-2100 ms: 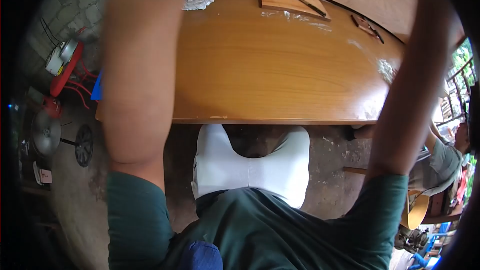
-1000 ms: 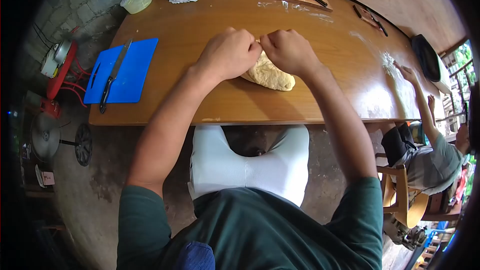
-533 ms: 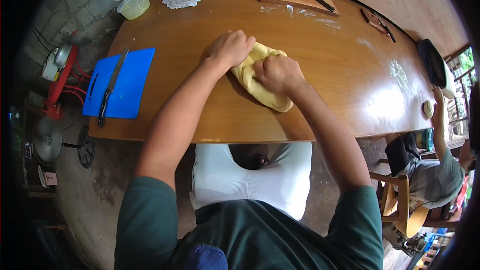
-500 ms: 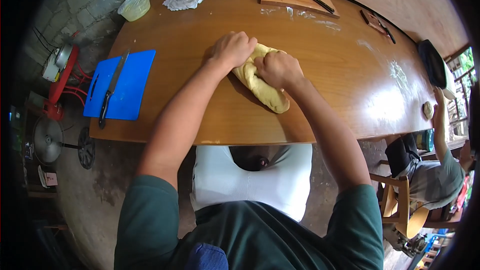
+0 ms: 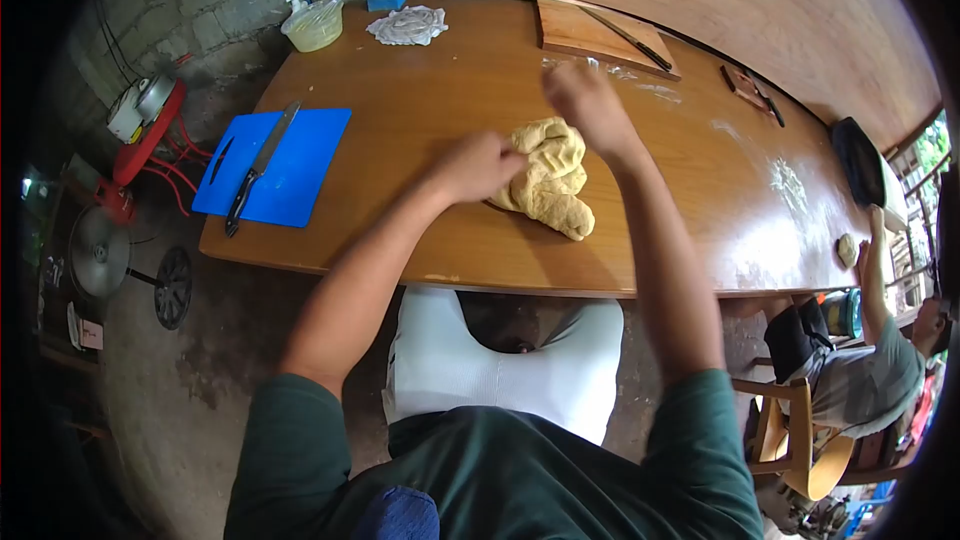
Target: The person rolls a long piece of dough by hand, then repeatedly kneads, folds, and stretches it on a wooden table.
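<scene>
A lump of yellow dough [image 5: 556,172], creased and folded, lies on the brown wooden table in front of me. My left hand [image 5: 478,166] grips its left edge, the fingers curled and partly hidden by the dough. Slightly blurred, my right hand [image 5: 588,100] is raised beyond the dough's upper right side, closed like a fist and apart from it; nothing shows in it.
Left on the table is a blue cutting board [image 5: 310,170] with a knife [image 5: 262,165] on it. A bowl with a whisk [image 5: 314,28], a crumpled white cloth [image 5: 408,26] and a wooden board [image 5: 605,38] stand at the back. Another person [image 5: 865,375] works at the right.
My right hand has lifted off the dough, moving up and away. My left hand has come down along the dough's left side. The dough now looks bunched up and shorter.
</scene>
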### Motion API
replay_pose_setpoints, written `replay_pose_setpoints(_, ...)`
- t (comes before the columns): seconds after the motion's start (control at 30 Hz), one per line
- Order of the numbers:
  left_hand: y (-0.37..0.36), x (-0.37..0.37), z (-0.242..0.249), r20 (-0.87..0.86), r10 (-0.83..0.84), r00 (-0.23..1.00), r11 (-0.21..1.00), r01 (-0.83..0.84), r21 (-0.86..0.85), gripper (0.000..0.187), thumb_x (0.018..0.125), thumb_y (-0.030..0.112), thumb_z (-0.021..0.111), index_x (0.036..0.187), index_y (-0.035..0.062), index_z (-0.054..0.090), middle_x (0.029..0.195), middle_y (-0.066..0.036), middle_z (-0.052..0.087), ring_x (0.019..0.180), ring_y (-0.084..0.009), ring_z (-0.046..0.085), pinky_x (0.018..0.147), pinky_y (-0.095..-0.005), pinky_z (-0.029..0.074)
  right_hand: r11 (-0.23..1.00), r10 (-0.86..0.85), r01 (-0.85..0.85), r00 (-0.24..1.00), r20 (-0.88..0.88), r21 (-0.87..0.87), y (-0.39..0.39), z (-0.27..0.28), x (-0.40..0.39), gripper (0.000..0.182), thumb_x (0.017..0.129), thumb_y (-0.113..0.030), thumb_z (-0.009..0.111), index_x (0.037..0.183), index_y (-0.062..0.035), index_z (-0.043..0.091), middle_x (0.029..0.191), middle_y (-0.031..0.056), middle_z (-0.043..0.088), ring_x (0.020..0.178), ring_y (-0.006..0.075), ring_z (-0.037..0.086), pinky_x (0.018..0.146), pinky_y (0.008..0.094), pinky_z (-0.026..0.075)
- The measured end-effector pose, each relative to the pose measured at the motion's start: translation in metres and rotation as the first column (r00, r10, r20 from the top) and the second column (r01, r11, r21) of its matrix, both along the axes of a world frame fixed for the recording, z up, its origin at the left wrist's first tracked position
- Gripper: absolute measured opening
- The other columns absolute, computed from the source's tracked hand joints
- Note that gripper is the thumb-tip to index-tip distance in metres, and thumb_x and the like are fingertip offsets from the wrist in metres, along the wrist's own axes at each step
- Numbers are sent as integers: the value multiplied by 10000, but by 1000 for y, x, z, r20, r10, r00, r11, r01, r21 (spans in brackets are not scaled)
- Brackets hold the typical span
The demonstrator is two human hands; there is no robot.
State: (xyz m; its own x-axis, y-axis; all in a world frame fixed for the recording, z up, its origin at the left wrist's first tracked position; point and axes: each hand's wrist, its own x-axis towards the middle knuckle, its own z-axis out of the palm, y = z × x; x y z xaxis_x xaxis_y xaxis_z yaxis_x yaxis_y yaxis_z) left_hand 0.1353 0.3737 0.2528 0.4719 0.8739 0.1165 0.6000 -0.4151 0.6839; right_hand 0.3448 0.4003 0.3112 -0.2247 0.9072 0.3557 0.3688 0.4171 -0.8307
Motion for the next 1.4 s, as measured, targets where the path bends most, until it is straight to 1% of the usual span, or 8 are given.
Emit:
replay_pose_setpoints(0.2, 29, 42, 39, 933, 110, 343, 985, 88, -149, 405, 1002, 305, 579, 635, 187, 454, 569, 83, 387, 466, -54, 314, 454, -273, 210, 982, -186, 190, 971, -152, 10, 57, -97, -21, 292, 983, -200, 521, 744, -47, 589, 610, 109, 539, 543, 215, 536, 509, 406, 437)
replay_pose_setpoints(0.33, 78, 60, -37, 725, 481, 493, 873, -192, -449, 378, 1002, 280, 541, 653, 179, 435, 538, 87, 356, 420, -71, 289, 412, -282, 174, 966, -21, -183, 648, -762, -183, 30, 26, -1, 401, 1009, -269, 436, 644, -109, 475, 552, 31, 440, 456, 154, 366, 454, 332, 281)
replay_pose_setpoints(0.57, 67, 58, 55, 911, 239, 336, 951, 108, -289, 374, 1008, 284, 507, 656, 177, 440, 522, 66, 338, 395, -97, 262, 397, -308, 167, 885, -318, -36, 680, -660, -464, 52, -85, -29, 417, 1000, -311, 489, 637, -107, 483, 519, 29, 426, 396, 165, 356, 383, 348, 263)
replay_pose_setpoints(0.77, 82, 72, -38, 621, 509, 595, 834, -165, -526, 358, 988, 313, 526, 670, 172, 440, 537, 51, 327, 413, -94, 252, 405, -305, 184, 997, 55, -78, 677, -734, 2, 63, -6, -17, 441, 1020, -323, 445, 652, -89, 507, 549, 44, 437, 460, 167, 412, 444, 327, 316)
replay_pose_setpoints(0.93, 61, 48, 86, 969, 138, 205, 954, 235, -185, 379, 1007, 284, 518, 662, 180, 402, 532, 62, 329, 413, -91, 274, 399, -277, 187, 937, -314, 152, 761, -568, -314, 85, -88, -20, 477, 1031, -357, 444, 659, -85, 565, 541, 57, 482, 447, 186, 435, 434, 333, 342)
replay_pose_setpoints(1.13, 75, 75, -21, 693, 546, 472, 793, -23, -609, 384, 1021, 252, 502, 656, 187, 401, 525, 67, 300, 407, -89, 220, 401, -286, 174, 980, 144, -194, 584, -799, 35, 54, -13, 3, 426, 1004, -269, 439, 605, -126, 404, 517, 21, 371, 419, 151, 306, 420, 337, 216)
replay_pose_setpoints(1.23, 84, 73, 39, 872, 317, 372, 874, 242, -421, 332, 1029, 269, 498, 714, 167, 474, 539, 51, 322, 397, -94, 258, 394, -304, 183, 856, -446, 92, 628, -638, -508, 63, -93, 0, 417, 1006, -306, 465, 632, -129, 419, 526, 25, 420, 408, 163, 397, 394, 324, 286)
replay_pose_setpoints(1.4, 76, 82, -24, 776, 364, 515, 915, -43, -401, 369, 1017, 290, 508, 678, 178, 414, 540, 55, 355, 406, -89, 281, 396, -318, 201, 957, -160, -103, 595, -788, -272, 65, -12, -4, 432, 980, -297, 455, 581, -157, 365, 509, 4, 296, 420, 154, 226, 428, 348, 170)
